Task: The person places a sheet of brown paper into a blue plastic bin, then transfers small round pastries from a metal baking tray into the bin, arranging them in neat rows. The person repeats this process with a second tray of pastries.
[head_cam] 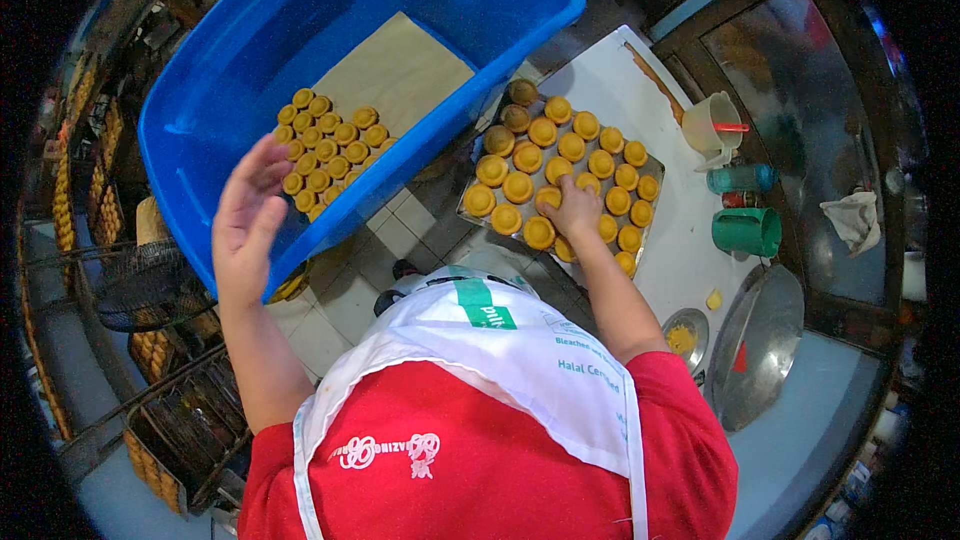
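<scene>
A large blue plastic tub [247, 52] holds a sheet of brown paper [397, 67] with several rows of small round golden baked goods [326, 149] on it. My left hand [251, 217], palm turned inward and fingers apart, is over the tub's near left side beside the rows and holds nothing. To the right, a metal baking tray [652, 180] bears many similar round baked goods [517, 187]. My right hand [574, 206] reaches down among them, its fingertips at a round baked good [549, 197] near the middle of the tray. Whether it grips that piece is unclear.
The tray lies on a white table [600, 75] with a worn edge. Further right stand a clear plastic pitcher [709, 124], a green plastic cup [746, 232], a large round metal pan [757, 352] and a small metal bowl [686, 337]. A wire basket [154, 285] and metal racks are at the left.
</scene>
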The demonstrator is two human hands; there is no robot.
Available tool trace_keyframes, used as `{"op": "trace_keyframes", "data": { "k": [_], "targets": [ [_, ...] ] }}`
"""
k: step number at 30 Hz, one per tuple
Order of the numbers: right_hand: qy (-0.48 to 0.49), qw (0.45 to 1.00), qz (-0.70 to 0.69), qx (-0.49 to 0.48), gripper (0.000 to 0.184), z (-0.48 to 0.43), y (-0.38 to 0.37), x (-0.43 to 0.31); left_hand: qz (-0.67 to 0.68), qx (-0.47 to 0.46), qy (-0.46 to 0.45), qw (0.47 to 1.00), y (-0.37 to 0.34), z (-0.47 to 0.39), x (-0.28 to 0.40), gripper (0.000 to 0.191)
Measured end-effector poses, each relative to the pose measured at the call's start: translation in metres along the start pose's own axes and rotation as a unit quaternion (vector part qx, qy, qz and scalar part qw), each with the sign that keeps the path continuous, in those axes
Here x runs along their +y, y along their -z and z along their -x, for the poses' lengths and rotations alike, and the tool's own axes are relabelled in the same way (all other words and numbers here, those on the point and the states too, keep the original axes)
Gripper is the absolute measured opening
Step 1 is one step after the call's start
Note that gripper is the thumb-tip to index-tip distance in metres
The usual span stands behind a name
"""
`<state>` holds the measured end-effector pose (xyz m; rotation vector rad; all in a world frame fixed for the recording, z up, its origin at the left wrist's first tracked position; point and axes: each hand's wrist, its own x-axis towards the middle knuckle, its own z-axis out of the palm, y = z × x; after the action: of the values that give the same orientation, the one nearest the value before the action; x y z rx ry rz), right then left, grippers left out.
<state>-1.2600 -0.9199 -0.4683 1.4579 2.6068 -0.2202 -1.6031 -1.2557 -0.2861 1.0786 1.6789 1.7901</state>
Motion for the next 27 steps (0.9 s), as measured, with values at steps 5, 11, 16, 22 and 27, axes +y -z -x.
{"op": "trace_keyframes", "data": {
  "k": [5,11,16,22,27],
  "targets": [
    [0.032,0.998,-0.048,-0.018,0.06,-0.006,-0.006,0.02,-0.227,0.134,-0.025,0.964,0.069,0.008,-0.041,0.05],
    [0.096,0.98,-0.002,-0.177,0.07,-0.017,0.011,0.029,-0.262,0.109,-0.021,0.959,0.087,0.001,-0.073,0.046],
    [0.11,0.958,0.091,-0.247,0.085,-0.011,0.024,0.018,-0.204,0.063,-0.013,0.977,0.077,-0.001,-0.077,0.044],
    [0.131,0.955,0.144,-0.224,0.082,-0.009,0.017,0.009,-0.218,0.095,-0.035,0.971,0.087,0.002,-0.055,0.042],
    [0.142,0.966,0.134,-0.172,0.072,0.001,0.023,0.011,-0.296,0.145,-0.054,0.943,0.114,-0.001,-0.046,0.041]
  ]
}}
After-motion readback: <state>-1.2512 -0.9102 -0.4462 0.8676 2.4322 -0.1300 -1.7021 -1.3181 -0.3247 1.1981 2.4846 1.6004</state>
